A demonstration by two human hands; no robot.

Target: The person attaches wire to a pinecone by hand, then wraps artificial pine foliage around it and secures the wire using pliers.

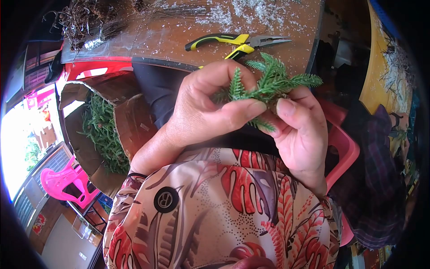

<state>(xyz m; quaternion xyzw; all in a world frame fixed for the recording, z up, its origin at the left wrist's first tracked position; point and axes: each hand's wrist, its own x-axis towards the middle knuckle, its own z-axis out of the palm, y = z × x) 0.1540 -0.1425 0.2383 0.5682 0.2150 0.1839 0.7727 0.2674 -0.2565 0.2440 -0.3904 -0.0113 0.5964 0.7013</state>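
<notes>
In the middle of the frame, the fingers of the left hand point(201, 107) and right hand point(304, 134) hid the lower stem of the green sprig point(274, 83). Just above, the left hand covered part of the lower handle of the pliers point(245, 41). At centre left, the forearm and printed garment point(210, 201) blocked the bottom of the cardboard box point(130, 114), whose small dark marking was illegible. The tabletop point(165, 33) ran past the top edge; the garment, past the bottom. Glare washed out the far left.
</notes>
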